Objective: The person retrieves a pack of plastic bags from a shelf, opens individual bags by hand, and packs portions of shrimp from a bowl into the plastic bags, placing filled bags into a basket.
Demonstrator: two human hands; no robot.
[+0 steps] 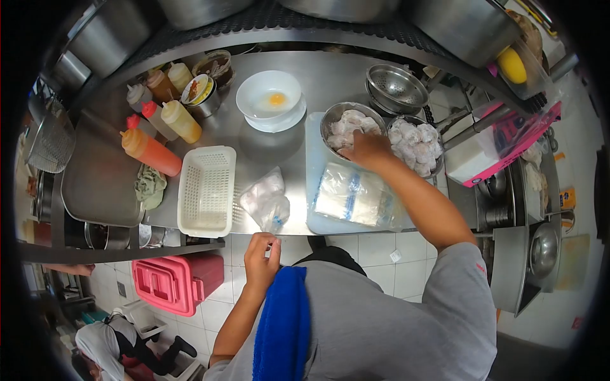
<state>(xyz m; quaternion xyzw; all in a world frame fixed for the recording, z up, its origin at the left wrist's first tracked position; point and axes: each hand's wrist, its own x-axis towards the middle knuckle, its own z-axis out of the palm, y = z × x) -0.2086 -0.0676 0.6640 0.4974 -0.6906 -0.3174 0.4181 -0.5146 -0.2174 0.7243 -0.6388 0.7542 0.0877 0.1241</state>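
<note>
My right hand [368, 150] reaches into a steel bowl [325, 130] of pale, white-coated pieces that look like raw meat [353, 122]. Its fingers curl down onto a piece at the bowl's near side; the fingertips are partly hidden. Just right of it, a second bowl holds more white-coated pieces [416, 143]. My left hand [260, 259] hangs before the table's front edge, fingers curled in and thumb near the index finger, with nothing visible in them. Closest to it lies a tied clear plastic bag [267, 198] with pale contents. A pack of clear plastic bags [356, 197] rests on the cutting board [316, 219].
A white bowl [267, 89] with a cracked egg stands at the back. A white plastic basket [206, 190], sauce bottles [152, 152] and a cloth [150, 187] are on the left. Steel colanders [397, 87] sit back right. Overhead runs a shelf [318, 32] with pots. A person [121, 343] is lower left.
</note>
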